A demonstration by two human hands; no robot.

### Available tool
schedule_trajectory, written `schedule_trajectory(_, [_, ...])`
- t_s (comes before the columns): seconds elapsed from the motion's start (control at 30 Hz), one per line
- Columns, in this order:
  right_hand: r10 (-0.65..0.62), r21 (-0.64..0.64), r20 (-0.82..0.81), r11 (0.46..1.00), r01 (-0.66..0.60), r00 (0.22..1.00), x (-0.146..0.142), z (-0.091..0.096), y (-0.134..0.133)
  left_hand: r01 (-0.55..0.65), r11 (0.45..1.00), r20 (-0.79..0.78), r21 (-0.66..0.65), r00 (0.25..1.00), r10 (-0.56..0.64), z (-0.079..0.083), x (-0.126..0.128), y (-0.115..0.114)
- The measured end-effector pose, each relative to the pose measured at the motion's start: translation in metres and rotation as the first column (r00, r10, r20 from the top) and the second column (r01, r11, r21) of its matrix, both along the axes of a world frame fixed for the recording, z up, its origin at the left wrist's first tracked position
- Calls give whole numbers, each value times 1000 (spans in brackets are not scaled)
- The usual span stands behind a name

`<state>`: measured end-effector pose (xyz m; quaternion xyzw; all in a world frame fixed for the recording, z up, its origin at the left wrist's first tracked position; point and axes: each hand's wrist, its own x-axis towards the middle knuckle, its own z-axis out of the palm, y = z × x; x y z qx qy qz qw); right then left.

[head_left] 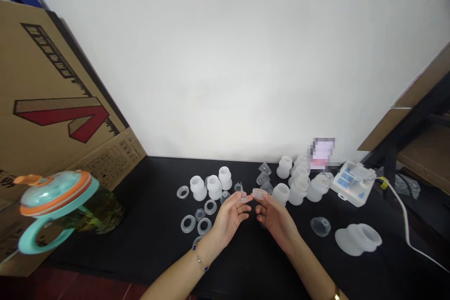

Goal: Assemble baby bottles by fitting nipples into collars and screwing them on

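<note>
My left hand [229, 214] pinches a small clear bottle nipple [242, 195] between thumb and fingertips, its thin tip pointing up. Close beside it, my right hand [276, 218] grips a translucent screw ring [259, 193], held at a tilt. The two pieces are near each other; whether they touch I cannot tell. Left of my hands several loose screw rings [188, 223] and a clear nipple [200, 214] lie on the black table [147, 243]. Behind them stand three small white baby bottles [214, 187]. Clear dome caps [263, 178] lie just beyond my right hand.
More white bottles [299, 191] cluster right of my hands. One bottle [357, 239] lies on its side near a clear cap [320, 226]. A white power strip [353, 183] with a cable sits at right. A teal-handled jug [73, 206] and a cardboard box [52, 79] stand left.
</note>
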<state>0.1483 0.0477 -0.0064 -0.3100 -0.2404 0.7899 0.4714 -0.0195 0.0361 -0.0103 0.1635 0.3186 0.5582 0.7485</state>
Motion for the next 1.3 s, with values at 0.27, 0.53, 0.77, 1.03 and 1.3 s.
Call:
schedule_trajectory(0.27, [-20, -15, 20, 1000, 20, 1000, -1, 0, 0, -26, 999, -68, 46, 997, 29, -1, 0, -1])
schedule_trajectory(0.53, [-89, -23, 48, 996, 90, 995, -2, -2, 2, -4, 999, -121, 51, 993, 10, -1, 1, -1])
schedule_trajectory(0.77, [-113, -7, 101, 993, 114, 988, -3, 0, 2, 75, 996, -193, 43, 979, -66, -1, 5, -3])
schedule_trajectory(1.03, [-166, 63, 170, 986, 157, 971, -4, 5, -2, 142, 988, -272, 67, 955, -118, 2, 6, -6])
schedule_trajectory(1.3, [-188, 224, 231, 965, 136, 955, -7, -3, -3, 118, 992, -277, 39, 955, -103, 0, 7, -5])
